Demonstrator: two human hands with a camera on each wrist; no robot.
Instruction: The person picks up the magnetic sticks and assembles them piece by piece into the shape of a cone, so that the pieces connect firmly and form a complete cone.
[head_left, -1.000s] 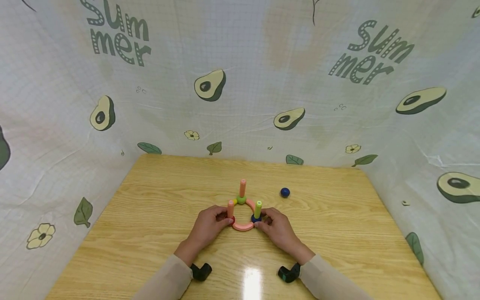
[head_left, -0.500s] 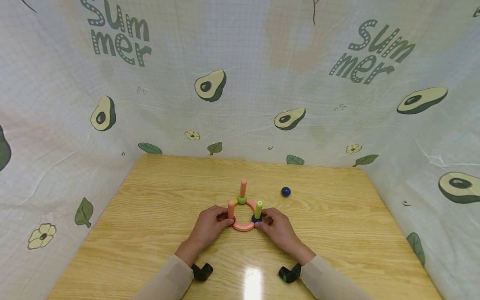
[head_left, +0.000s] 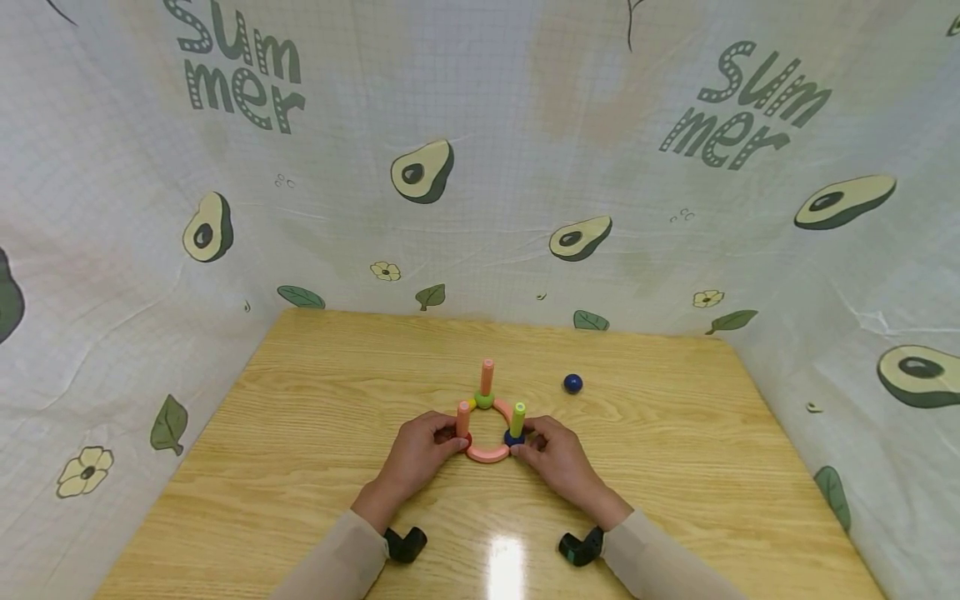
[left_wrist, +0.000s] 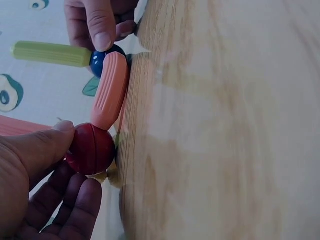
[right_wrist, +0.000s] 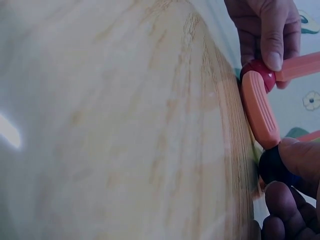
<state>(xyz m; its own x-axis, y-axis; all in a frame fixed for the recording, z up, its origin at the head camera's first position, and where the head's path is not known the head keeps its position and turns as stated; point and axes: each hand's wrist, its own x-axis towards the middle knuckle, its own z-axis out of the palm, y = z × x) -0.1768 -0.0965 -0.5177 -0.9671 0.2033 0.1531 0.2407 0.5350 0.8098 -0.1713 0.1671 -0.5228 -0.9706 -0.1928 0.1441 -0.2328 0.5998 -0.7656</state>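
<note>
A ring of curved rods and balls lies on the table, with an upright rod on each of its three balls. My left hand (head_left: 420, 450) pinches the red ball (left_wrist: 91, 150) at the ring's near left; a salmon rod (head_left: 462, 419) rises from it. My right hand (head_left: 558, 457) pinches the dark blue ball (right_wrist: 275, 166) at the near right, which bears a lime-green rod (left_wrist: 52, 54). A salmon curved rod (head_left: 487, 454) joins these two balls along the front. At the far side sits a green ball (head_left: 484, 400) under another salmon rod (head_left: 487, 377).
A loose dark blue ball (head_left: 573, 383) lies on the wooden table (head_left: 330, 375) beyond the ring, to its right. A white cloth (head_left: 495, 108) printed with avocados hangs behind the table and along its sides.
</note>
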